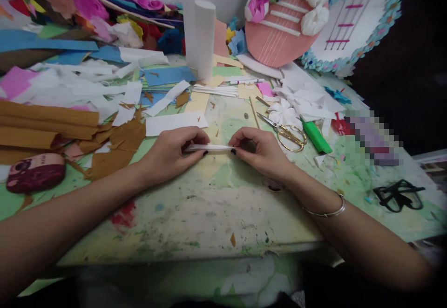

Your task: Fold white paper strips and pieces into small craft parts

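Between my two hands a narrow strip of white paper (218, 148) is held level, just above the table. My left hand (174, 152) pinches its left end, thumb below and fingers on top. At the right end, my right hand (260, 152) has thumb and forefinger closed on the strip. Behind my left hand lies a flat white paper piece (171, 124). Gold-handled scissors (291, 138) rest beyond my right hand, close to a white paper flower (283, 112) and a thin wooden stick (254, 111).
Brown crepe paper (45, 119) and a maroon mouse-shaped object (37, 172) lie at left. A white roll (205, 40) stands at the back, left of a pink guitar-shaped craft (279, 33). To the right are a green tube-like item (316, 136) and a black strap (398, 195).
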### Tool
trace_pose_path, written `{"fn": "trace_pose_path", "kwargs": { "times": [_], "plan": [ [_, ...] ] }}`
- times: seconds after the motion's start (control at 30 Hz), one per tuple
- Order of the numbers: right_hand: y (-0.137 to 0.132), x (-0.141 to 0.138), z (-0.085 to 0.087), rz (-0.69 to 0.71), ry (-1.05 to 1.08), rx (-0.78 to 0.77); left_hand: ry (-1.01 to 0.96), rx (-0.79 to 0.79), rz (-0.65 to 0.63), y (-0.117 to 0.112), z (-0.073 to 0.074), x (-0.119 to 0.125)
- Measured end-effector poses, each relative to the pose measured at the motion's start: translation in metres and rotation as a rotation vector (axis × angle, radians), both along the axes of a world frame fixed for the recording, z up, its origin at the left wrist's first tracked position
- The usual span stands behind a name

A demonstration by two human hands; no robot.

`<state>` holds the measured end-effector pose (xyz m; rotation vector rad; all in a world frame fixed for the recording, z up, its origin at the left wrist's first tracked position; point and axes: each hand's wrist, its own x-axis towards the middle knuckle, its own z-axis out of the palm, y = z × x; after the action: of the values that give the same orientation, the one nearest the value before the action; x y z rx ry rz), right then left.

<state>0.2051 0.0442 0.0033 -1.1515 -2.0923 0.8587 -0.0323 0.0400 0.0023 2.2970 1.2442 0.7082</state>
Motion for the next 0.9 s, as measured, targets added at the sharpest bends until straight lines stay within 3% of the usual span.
{"fn": "trace_pose_path", "kwargs": {
  "times": [0.5,0.9],
  "plan": [
    [-0.003,-0.005,0.003,0.059,0.042,0.02,-0.092,-0.001,-0.126,0.002,-0.005,0.0],
    [-0.01,-0.012,0.002,0.16,-0.128,0.145,-0.033,0.105,-0.171,-0.007,-0.004,0.006]
  ]
}}
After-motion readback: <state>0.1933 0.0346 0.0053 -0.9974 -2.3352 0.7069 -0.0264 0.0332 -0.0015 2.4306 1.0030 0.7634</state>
